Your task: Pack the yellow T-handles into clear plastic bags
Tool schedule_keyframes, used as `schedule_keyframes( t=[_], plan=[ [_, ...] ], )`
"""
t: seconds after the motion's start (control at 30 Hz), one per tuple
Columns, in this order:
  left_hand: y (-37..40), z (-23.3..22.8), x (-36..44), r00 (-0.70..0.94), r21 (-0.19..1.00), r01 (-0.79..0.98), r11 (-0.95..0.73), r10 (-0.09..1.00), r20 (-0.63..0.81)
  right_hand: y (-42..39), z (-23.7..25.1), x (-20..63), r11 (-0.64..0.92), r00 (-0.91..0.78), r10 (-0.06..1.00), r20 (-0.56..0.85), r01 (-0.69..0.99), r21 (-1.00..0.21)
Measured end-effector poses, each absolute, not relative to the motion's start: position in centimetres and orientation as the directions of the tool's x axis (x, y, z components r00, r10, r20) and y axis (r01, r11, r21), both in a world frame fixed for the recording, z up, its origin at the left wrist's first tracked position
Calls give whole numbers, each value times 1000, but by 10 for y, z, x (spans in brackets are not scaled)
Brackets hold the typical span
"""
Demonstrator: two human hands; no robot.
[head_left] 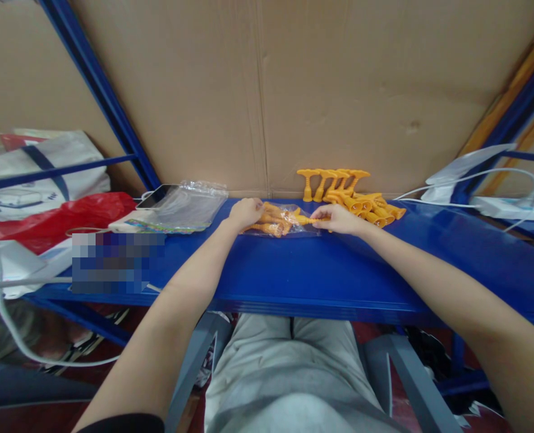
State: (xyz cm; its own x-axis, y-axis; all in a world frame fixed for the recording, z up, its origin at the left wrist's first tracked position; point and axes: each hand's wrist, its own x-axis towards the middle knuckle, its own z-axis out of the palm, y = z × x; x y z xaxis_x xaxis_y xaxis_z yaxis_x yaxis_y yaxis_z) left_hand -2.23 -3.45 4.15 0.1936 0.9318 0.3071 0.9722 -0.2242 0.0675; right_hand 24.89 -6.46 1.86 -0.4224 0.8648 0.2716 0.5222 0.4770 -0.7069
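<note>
Fingers of the right hand (339, 219) pinch an orange plastic piece (306, 221) lying left-right, its tip inside the clear bag (281, 220) that the left hand (245, 213) clamps closed-fisted on the blue shelf (321, 270). Thin film could bunch or tear if the piece snags. Loose orange pieces (352, 193) just beside the right wrist could get knocked.

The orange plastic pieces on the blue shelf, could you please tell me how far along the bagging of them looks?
Done: several orange pieces already lie inside the clear bag under the left hand. In hand: the right hand holds one orange piece at the bag's mouth. Left: a pile of loose orange pieces waits behind the right hand, and a stack of empty clear bags lies to the left.
</note>
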Motion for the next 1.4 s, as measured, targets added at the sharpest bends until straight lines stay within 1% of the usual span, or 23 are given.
schedule_keyframes(
  t=[0.07, 0.13, 0.27, 0.33, 0.4, 0.47, 0.53, 0.6, 0.63, 0.7, 0.8, 0.87, 0.97, 1.03, 1.1, 1.23, 1.3, 1.4],
  plan=[
    [-33, 41, -22, 229, 82, 960, -267, 920, 319, -65, 17, 247, 475, -413, 865, 285, 490, -731],
    [-31, 40, -23, 257, 108, 945, -308, 906, 336, -65, 16, 245, 497, -405, 856, 321, 477, -725],
    [-28, 36, -23, 270, 146, 928, -342, 890, 367, -66, 14, 241, 560, -421, 825, 376, 528, -638],
    [-29, 36, -20, 298, 137, 911, -389, 851, 432, -66, 15, 241, 579, -436, 814, 383, 562, -591],
    [-33, 38, -15, 394, 103, 848, -520, 749, 532, -67, 16, 241, 593, -452, 805, 384, 580, -558],
    [-39, 42, -6, 539, 37, 721, -692, 593, 598, -67, 17, 241, 609, -469, 793, 390, 588, -532],
    [-48, 44, 5, 658, -23, 592, -806, 467, 591, -67, 18, 240, 623, -479, 782, 398, 592, -512],
    [-58, 44, 17, 740, -57, 506, -861, 400, 541, -67, 20, 240, 630, -485, 776, 402, 596, -498],
    [-63, 43, 23, 769, -69, 482, -873, 385, 510, -67, 22, 241, 632, -490, 775, 399, 598, -493],
    [-71, 40, 31, 815, -98, 462, -882, 378, 439, -68, 27, 243, 632, -513, 775, 369, 611, -478],
    [-78, 35, 36, 839, -146, 472, -870, 391, 378, -70, 39, 253, 609, -550, 790, 270, 660, -439],
    [-80, 34, 35, 839, -174, 490, -854, 409, 360, -72, 48, 261, 579, -556, 809, 189, 700, -419],
    [-82, 34, 34, 833, -214, 517, -829, 431, 345, -76, 57, 271, 529, -560, 826, 60, 734, -427],
    [-83, 35, 35, 833, -239, 520, -820, 425, 355, -77, 60, 272, 509, -561, 828, 10, 743, -434],
    [-83, 36, 36, 831, -255, 513, -819, 400, 386, -79, 60, 270, 508, -557, 830, 8, 750, -424],
    [-82, 38, 37, 808, -262, 505, -822, 343, 480, -82, 59, 264, 519, -545, 836, 63, 749, -411],
    [-80, 39, 37, 788, -255, 510, -821, 328, 522, -84, 59, 262, 510, -538, 839, 80, 729, -457],
    [-78, 39, 36, 768, -241, 515, -823, 318, 557, -85, 60, 263, 485, -533, 841, 92, 667, -565]
  ],
)
